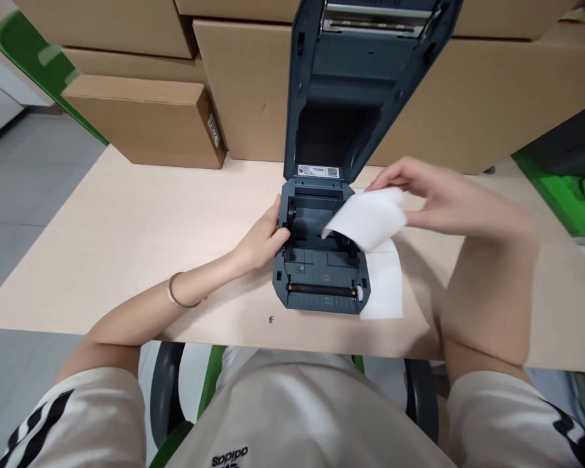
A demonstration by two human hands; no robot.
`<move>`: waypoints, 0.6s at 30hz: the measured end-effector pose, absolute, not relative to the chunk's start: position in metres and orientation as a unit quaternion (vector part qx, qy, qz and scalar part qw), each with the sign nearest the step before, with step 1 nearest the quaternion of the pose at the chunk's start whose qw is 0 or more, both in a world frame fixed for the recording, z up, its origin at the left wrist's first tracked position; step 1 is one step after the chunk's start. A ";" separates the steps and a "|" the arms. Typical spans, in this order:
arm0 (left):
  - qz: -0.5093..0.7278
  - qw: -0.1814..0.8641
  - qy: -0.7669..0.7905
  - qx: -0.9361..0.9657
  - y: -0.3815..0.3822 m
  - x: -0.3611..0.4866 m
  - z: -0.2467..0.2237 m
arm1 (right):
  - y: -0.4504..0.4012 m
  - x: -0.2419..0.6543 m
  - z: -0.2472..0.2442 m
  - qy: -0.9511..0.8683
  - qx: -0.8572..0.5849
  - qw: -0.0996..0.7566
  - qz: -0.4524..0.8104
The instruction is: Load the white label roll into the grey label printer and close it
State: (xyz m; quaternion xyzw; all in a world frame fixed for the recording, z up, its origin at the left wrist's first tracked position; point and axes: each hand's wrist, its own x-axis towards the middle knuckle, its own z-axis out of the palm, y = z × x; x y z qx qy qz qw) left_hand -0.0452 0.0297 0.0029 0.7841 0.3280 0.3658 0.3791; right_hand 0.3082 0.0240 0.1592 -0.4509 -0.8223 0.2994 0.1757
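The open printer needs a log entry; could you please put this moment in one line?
printer: lid raised | left hand: gripping printer's left edge | right hand: holding white paper partly over printer | cardboard boxes: behind

Printer [324,185] at ctr is matt plastic, w/ glossy metal bar [377,19] at top of frame. Sheet [370,216] rt of ctr: smooth paper. Table [112,240], left: smooth, wood-like.
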 end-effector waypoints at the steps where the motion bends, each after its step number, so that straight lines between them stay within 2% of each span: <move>1: 0.369 0.379 0.321 0.786 0.030 -0.045 0.003 | 0.024 0.322 0.166 -0.813 -0.465 0.178 0.303; 3: 0.372 0.378 0.311 0.788 0.031 -0.045 0.002 | 0.029 0.348 0.172 -0.796 -0.506 0.144 0.300; 5: 0.372 0.378 0.312 0.789 0.032 -0.045 0.002 | 0.039 0.367 0.168 -0.772 -0.560 0.072 0.293; 8: 0.371 0.379 0.313 0.788 0.032 -0.045 0.002 | 0.063 0.384 0.145 -0.733 -0.620 -0.027 0.280; 11: 0.371 0.385 0.307 0.787 0.032 -0.044 0.005 | 0.085 0.391 0.115 -0.714 -0.640 -0.091 0.269; 18: 0.374 0.387 0.312 0.783 0.031 -0.043 0.007 | 0.101 0.395 0.079 -0.710 -0.630 -0.123 0.290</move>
